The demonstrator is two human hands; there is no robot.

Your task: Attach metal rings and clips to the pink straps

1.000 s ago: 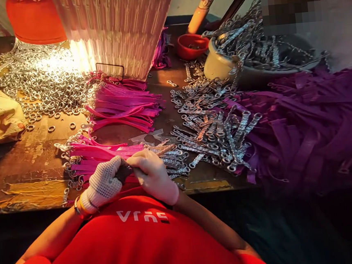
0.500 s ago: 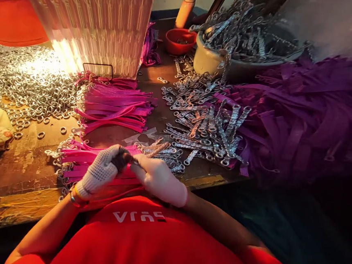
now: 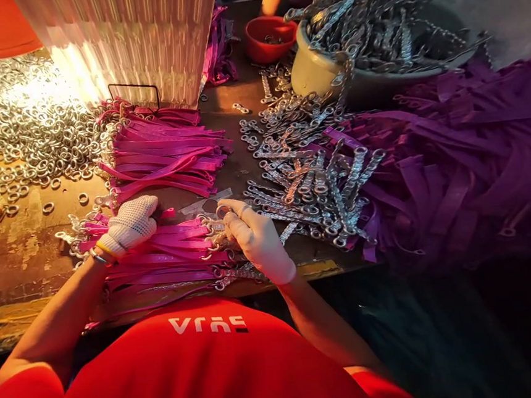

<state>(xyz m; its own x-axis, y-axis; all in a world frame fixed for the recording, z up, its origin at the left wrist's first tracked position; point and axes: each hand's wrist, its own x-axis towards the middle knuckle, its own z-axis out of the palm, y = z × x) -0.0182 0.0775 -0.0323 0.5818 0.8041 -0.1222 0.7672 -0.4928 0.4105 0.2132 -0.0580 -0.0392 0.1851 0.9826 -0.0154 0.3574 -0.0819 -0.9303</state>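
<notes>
My left hand, in a dotted white glove, is closed over the near bundle of pink straps; a short pink end shows by its fingertips, and what it grips is mostly hidden. My right hand, in a plain white glove, pinches a small metal ring at the right end of that bundle. Rings and braided pieces are attached at the bundle's right end. Behind it lies a second bundle of pink straps. A pile of silvery braided pieces lies right of my right hand.
Loose metal rings are heaped at the left under a bright lamp. A ribbed translucent panel stands behind. A red bowl, a bucket of braided pieces and purple straps lie right.
My hands, together before, have moved apart: the left leftward and up, the right slightly right and up. A ring now shows at my right fingertips. The view has shifted slightly.
</notes>
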